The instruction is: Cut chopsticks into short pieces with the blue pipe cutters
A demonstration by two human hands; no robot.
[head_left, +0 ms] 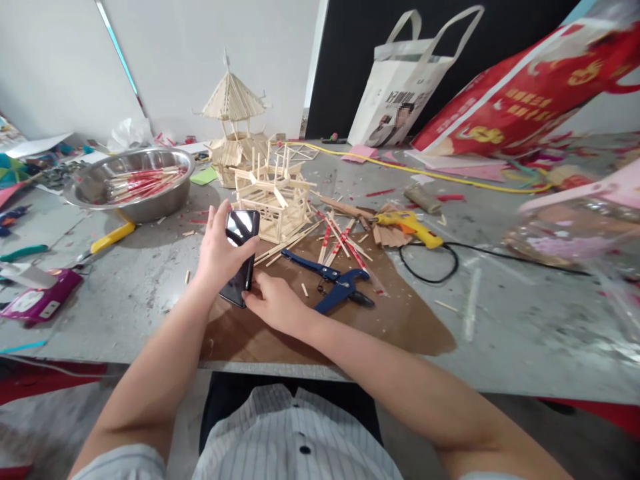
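A dark smartphone (pixel 239 257) is tilted just above the brown mat (pixel 270 343). My left hand (pixel 220 250) grips it from the left, with the thumb across its face. My right hand (pixel 275 301) is at its lower right edge, fingers closed against the phone; part of the fingertips is hidden. Right behind the phone stands an unfinished wooden-stick frame (pixel 280 200). A blue cutter (pixel 340 287) lies to the right of my right hand. Loose sticks with red wrappers (pixel 343 240) are scattered beyond it.
A finished stick pavilion (pixel 234 110) stands at the back. A steel bowl (pixel 173 180) of wrapped chopsticks is at left, near a yellow-handled knife (pixel 114 238). The yellow glue gun (pixel 413 227) trails a black cord. Bags (pixel 387 93) stand at the back right.
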